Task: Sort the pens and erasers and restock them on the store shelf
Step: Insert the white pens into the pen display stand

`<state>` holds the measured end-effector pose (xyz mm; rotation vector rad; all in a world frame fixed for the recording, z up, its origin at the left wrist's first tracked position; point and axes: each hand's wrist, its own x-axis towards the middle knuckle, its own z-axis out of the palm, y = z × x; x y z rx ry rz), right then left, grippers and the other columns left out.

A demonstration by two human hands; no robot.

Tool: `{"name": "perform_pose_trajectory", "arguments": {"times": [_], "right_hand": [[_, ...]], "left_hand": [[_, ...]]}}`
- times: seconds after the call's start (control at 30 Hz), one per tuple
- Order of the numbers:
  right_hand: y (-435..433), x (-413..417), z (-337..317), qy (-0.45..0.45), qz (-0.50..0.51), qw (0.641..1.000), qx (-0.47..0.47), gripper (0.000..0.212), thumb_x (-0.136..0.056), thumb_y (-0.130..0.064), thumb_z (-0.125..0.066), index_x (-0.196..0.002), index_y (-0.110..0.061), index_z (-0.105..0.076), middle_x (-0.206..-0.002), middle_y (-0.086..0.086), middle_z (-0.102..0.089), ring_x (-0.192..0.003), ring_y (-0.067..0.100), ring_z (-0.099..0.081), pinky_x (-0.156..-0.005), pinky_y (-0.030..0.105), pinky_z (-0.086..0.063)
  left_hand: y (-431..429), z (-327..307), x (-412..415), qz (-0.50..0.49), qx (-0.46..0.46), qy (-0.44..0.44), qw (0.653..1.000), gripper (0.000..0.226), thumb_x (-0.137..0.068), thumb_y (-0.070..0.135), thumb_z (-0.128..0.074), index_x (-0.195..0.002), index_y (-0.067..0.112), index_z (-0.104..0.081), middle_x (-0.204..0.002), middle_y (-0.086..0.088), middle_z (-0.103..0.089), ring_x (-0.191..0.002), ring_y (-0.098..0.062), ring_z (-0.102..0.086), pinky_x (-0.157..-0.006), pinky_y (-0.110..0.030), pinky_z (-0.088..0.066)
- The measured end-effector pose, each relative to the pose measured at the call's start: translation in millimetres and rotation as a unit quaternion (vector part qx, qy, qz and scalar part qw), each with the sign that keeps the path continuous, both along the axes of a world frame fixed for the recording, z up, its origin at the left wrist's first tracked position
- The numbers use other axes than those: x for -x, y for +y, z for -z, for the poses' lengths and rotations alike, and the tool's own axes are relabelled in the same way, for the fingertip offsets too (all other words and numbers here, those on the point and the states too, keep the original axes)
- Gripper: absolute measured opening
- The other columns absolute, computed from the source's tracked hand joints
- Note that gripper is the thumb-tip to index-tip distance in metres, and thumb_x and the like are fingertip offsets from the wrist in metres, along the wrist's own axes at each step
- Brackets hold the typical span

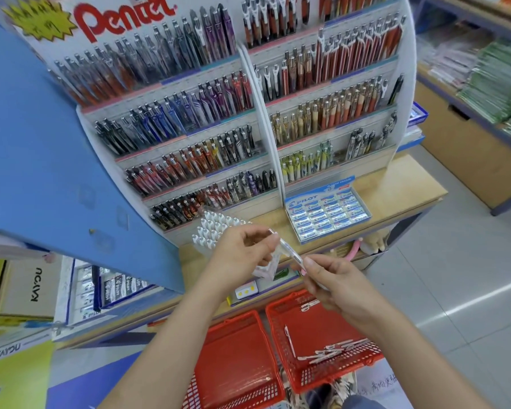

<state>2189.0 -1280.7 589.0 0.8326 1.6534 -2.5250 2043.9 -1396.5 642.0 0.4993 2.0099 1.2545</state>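
A clear-barrelled pen runs between my two hands above the counter edge. My left hand pinches its upper end and also holds a clear plastic packet below. My right hand grips the pen's lower end with curled fingers. Behind my left hand stands a cluster of white-capped pens. A blue box of Pilot erasers sits on the wooden shelf. Below, the right red basket holds several loose white pens. The left red basket holds nothing I can see.
A tall white Pentel display with several rows of pens stands behind the counter. A blue panel juts out at left, with Kayou boxes and Pilot boxes beneath. Stacked stationery fills the shelves at right.
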Motion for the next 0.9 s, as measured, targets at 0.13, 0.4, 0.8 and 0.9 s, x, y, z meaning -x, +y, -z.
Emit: {"name": "perform_pose_trajectory", "arguments": {"times": [0.13,0.4,0.8,0.9], "right_hand": [[-4.1,10.9,-4.0,0.023,-0.039,0.999,-0.011,0.03,-0.097,-0.028,-0.048,-0.096,-0.006,-0.069,-0.057,0.003,-0.045,-0.04,0.008,-0.023,-0.039,0.02,-0.014],[-10.3,39.5,10.7,-0.093,0.069,0.99,-0.086,0.022,-0.093,-0.02,-0.056,-0.075,-0.01,-0.064,-0.06,0.005,-0.054,-0.043,0.012,-0.042,-0.045,0.022,-0.027],[-40.1,65.2,72.2,-0.176,0.05,0.964,-0.192,0.039,-0.082,-0.038,-0.06,-0.113,-0.015,-0.062,-0.097,0.005,-0.066,-0.095,0.029,-0.064,-0.084,0.053,-0.053],[-42.7,69.5,75.2,-0.184,0.053,0.962,-0.194,0.045,-0.078,-0.042,-0.058,-0.114,-0.015,-0.061,-0.099,0.005,-0.067,-0.096,0.028,-0.064,-0.084,0.052,-0.053]], "left_hand": [[-13.1,-6.9,0.6,-0.055,-0.048,-0.047,0.996,0.009,-0.086,0.009,-0.065,-0.091,0.002,-0.069,-0.069,-0.006,-0.065,-0.064,-0.016,-0.061,-0.065,-0.027,-0.057],[-38.1,-23.0,34.6,-0.176,-0.046,0.147,0.972,0.019,-0.083,0.007,-0.069,-0.075,0.024,-0.072,-0.062,-0.003,-0.068,-0.058,-0.016,-0.062,-0.063,-0.033,-0.058],[-24.8,31.9,41.8,-0.071,0.079,0.34,0.934,0.011,-0.085,0.023,-0.068,-0.082,0.016,-0.074,-0.072,0.0,-0.07,-0.07,-0.02,-0.063,-0.069,-0.04,-0.051],[-19.4,42.0,43.8,-0.037,0.09,0.359,0.928,0.012,-0.086,0.025,-0.066,-0.085,0.016,-0.074,-0.077,-0.001,-0.07,-0.073,-0.019,-0.061,-0.071,-0.036,-0.048]]}}
